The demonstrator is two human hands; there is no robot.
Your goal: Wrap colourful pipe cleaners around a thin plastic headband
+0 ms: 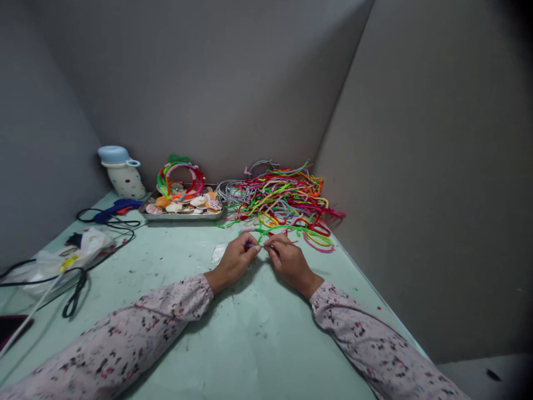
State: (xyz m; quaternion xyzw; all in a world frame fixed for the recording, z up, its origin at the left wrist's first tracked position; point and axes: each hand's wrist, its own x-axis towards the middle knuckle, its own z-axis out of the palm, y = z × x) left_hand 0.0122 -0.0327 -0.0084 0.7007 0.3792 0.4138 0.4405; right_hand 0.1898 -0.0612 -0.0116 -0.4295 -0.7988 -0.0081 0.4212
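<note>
Over the middle of the table my left hand point(236, 258) is closed, pinching a purple fuzzy pipe cleaner point(249, 245) between thumb and fingers. Just right of it, my right hand point(290, 262) is closed too, its thumb and forefinger on a thin dark end of the work between the hands. A bright green pipe cleaner point(260, 235) stands up between the fingertips; whether it joins the purple one I cannot tell. Beyond my right hand, bent pipe cleaner loops point(320, 248) in pink and yellow lie at the front of a tangled pipe cleaner pile point(278, 194).
A metal tray point(183, 217) of seashells point(197, 201) carries several colourful wrapped rings point(164, 178). To its left are a dotted bottle point(126, 182), a blue glue gun point(114, 209), black cables point(77, 294) and a plastic bag point(94, 244). Grey walls enclose the table.
</note>
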